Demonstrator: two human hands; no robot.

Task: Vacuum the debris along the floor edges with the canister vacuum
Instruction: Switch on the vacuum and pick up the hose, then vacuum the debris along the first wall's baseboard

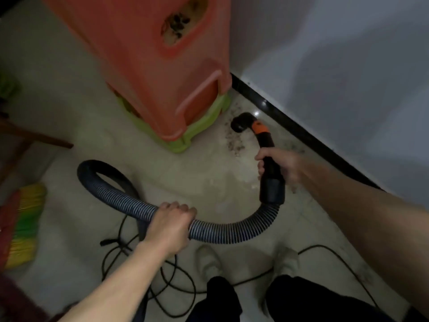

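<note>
Two hands on the vacuum line. Right hand (276, 165) is closed round the black handle tube (270, 168), fingers wrapped, thumb side toward the wearer. Left hand (173, 225) is clenched from above on the ribbed hose (232, 231), knuckles up. Between the hands the hose sags in a U; past the left hand it arches into a loop and drops out of sight, and the canister body cannot be made out. Ahead of the right hand the tube ends in an orange collar (261, 127) and a round black nozzle (241, 123), mouth low over the floor (69, 112). Debris (235, 141): dark specks scattered just under and beside the nozzle, directly ahead of the right fingers, with a thinner trail close to that hand on its outer side along the black skirting (290, 122). Skirting and pale wall (336, 66) run diagonally, close on the outer side of the right hand. Ahead of both hands stands an orange plastic stool (162, 66) stacked on a green one (202, 126); its corner sits just beside the nozzle and almost meets the skirting, narrowing the gap at the edge. Below the left hand, black power cord (162, 287) lies in loose coils around two pale shoes (209, 261). Far outside the left hand: multicoloured broom bristles (23, 224).
</note>
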